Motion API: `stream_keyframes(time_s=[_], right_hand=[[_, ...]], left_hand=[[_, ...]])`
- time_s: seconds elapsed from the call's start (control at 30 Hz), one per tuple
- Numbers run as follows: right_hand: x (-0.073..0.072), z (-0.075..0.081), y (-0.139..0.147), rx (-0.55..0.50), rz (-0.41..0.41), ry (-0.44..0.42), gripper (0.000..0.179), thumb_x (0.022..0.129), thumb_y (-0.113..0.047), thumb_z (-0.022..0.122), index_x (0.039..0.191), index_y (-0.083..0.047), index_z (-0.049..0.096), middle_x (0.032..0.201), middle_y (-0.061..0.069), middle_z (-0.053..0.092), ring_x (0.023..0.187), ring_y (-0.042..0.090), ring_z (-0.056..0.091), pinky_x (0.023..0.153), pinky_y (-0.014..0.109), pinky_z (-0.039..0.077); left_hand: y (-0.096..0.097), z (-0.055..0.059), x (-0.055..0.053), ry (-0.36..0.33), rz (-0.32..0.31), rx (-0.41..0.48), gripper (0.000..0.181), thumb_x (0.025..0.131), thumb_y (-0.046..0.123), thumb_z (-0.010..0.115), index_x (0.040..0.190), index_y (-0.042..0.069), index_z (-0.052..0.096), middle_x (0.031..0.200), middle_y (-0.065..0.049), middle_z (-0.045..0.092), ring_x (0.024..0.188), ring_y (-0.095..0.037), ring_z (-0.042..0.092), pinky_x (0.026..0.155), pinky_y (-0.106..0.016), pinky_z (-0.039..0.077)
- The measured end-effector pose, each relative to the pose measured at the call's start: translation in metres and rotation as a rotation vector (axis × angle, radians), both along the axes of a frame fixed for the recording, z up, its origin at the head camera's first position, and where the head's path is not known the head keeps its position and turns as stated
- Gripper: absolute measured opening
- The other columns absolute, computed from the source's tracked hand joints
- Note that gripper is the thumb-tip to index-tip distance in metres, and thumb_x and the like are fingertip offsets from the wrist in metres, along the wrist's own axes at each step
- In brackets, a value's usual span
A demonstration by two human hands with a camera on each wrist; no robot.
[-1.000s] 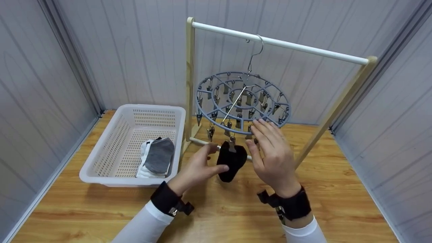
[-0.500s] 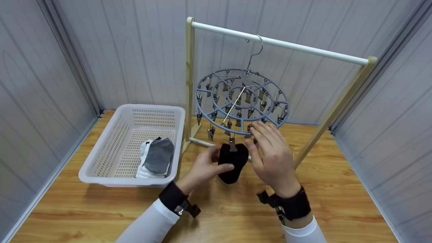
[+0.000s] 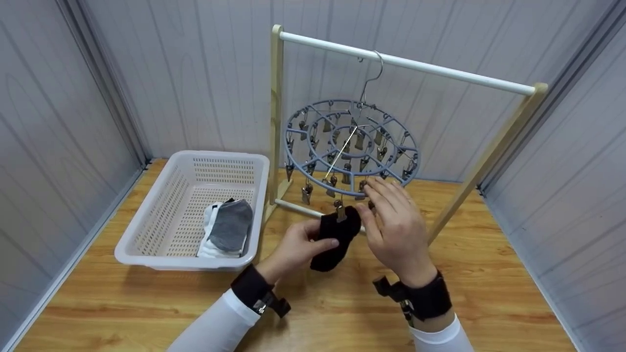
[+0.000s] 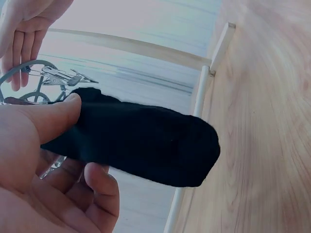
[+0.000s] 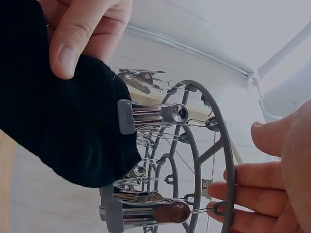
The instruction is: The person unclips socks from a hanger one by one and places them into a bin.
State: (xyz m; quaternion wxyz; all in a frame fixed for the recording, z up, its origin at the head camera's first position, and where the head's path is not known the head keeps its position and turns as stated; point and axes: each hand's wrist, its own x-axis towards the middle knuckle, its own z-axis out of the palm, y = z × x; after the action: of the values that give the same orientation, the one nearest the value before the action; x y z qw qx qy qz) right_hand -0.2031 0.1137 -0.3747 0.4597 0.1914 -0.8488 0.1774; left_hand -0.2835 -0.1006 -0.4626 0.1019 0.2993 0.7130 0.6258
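A black sock (image 3: 328, 261) hangs from a metal clip (image 5: 155, 116) on the round grey-blue clip hanger (image 5: 228, 150). My left hand (image 3: 293, 248) pinches the sock near its clipped end, thumb on the front face and fingers behind, as the left wrist view shows. In the head view the sock's lower end slants down to the left. My right hand (image 3: 398, 230) has its fingers extended against the front right of the hanger's outer ring, thumb apart from them. Right beside the ring fingers dangles another clip (image 5: 146, 213), holding nothing.
A white perforated basket (image 3: 190, 264) stands left on the wooden table (image 3: 332, 313), containing a grey sock (image 3: 232, 225) over white cloth (image 3: 205, 239). The hanger hooks onto the white bar (image 3: 450, 73) of a wooden-legged rack (image 3: 489, 156). Panel walls enclose the table.
My left hand has shifted slightly right along with the sock, and the sock's lower end has swung toward the left. My right hand has stayed at the ring.
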Motion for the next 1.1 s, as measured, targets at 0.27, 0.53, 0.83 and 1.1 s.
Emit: stream_keyframes(time_s=[0.27,0.53,0.83,1.1], right_hand=[[0.001,0.001,0.000,-0.024,0.027,0.007,0.038,0.105,-0.016,0.075,0.136,0.007,0.074,0.144,0.021,0.072,0.137,0.041,0.066,0.124,0.054,0.043],[0.006,0.007,-0.009,-0.086,0.156,0.176,0.030,0.102,-0.012,0.075,0.128,0.004,0.079,0.134,0.018,0.077,0.124,0.041,0.072,0.115,0.048,0.051],[0.007,0.003,-0.008,0.026,0.265,0.109,0.023,0.111,-0.020,0.069,0.115,-0.003,0.083,0.110,0.009,0.082,0.094,0.027,0.078,0.082,0.044,0.064],[0.003,-0.005,-0.005,0.023,0.185,-0.007,0.018,0.103,-0.014,0.078,0.116,-0.002,0.082,0.109,0.012,0.081,0.097,0.030,0.079,0.083,0.048,0.065]], left_hand=[[-0.004,0.003,0.002,0.002,0.004,-0.005,0.020,0.097,0.010,0.087,0.112,-0.002,0.083,0.106,-0.012,0.083,0.095,-0.017,0.076,0.085,-0.030,0.062],[-0.005,0.006,0.004,0.017,-0.017,-0.008,0.020,0.097,0.011,0.087,0.112,-0.002,0.083,0.105,-0.011,0.083,0.093,-0.017,0.076,0.083,-0.029,0.061],[-0.007,0.011,0.007,0.020,-0.042,-0.029,0.016,0.098,0.013,0.087,0.109,0.002,0.083,0.100,-0.004,0.082,0.089,-0.014,0.073,0.078,-0.028,0.058],[-0.007,0.015,0.013,0.055,-0.086,-0.050,0.015,0.098,0.014,0.086,0.103,0.001,0.082,0.095,-0.005,0.081,0.084,-0.012,0.072,0.075,-0.026,0.057]])
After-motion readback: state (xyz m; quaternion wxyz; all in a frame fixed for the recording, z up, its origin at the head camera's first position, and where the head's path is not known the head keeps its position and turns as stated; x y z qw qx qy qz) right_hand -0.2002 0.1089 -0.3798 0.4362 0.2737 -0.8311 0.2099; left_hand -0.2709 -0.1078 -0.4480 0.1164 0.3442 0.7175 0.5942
